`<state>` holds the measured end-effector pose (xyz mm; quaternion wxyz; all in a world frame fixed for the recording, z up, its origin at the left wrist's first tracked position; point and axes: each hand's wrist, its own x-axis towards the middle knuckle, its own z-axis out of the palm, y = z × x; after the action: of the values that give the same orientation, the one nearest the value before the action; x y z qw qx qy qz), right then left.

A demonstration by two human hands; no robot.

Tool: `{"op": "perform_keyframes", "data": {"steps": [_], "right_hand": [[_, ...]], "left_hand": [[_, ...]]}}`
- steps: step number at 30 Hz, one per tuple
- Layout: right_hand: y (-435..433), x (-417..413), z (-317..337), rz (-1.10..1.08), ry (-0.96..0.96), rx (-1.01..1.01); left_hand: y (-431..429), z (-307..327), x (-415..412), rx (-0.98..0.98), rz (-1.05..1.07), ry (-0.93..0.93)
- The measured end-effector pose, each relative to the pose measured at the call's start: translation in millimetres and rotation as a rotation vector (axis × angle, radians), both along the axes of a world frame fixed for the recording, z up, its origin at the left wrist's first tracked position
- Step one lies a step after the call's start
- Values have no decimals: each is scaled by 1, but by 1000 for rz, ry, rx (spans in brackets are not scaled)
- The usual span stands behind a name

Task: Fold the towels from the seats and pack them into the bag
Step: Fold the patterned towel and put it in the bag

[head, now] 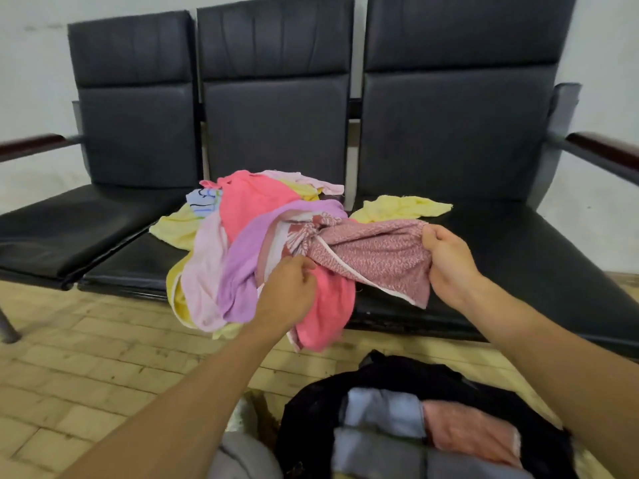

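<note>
Patterned towel (373, 257): we see it stretched between both hands, above the seats (518, 243).
Right hand (449, 264): grip clamped on its right edge.
Left hand (287, 292): grip clamped on its bunched left end (fingers curled).
Pile (238, 236): loose towels, middle seat, touching the patterned one.
Bag (304, 416): on the floor (86, 357), folded towels (380, 409) inside.

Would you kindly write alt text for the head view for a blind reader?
The left hand and right hand grip a speckled pink towel over a heap of coloured towels on black seats. A black bag holding folded towels lies on the floor.
</note>
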<state>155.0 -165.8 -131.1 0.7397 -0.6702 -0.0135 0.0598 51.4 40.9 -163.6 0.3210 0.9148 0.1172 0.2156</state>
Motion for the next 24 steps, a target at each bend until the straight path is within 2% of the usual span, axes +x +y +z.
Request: {"op": "perform_keyframes", "data": {"steps": [4,7,10,13,16,19,21,24], "right_hand": [[-29,-5,2,-37,112,196],[-47,-3,1,-58,143,206],[-68,0,1,-60,111,151],[-85,1,-4,-34,-106,-271],[-94,2,-10,122,-360,-656],[-102,1,-9,377,-520,-1161],[-109,-3,-1,482,-554,-1458],[-124,-3,6,470,-467,-1654]], "left_hand": [[-25,-2,14,108,-70,19],[-39,-5,19,160,-133,36],[-51,-4,22,204,-114,-27],[-61,-2,30,311,-36,-115],[-61,-6,40,370,65,1],[-53,-13,47,375,78,99],[-50,-19,48,480,15,55],[-57,-26,49,689,-203,-69]]}}
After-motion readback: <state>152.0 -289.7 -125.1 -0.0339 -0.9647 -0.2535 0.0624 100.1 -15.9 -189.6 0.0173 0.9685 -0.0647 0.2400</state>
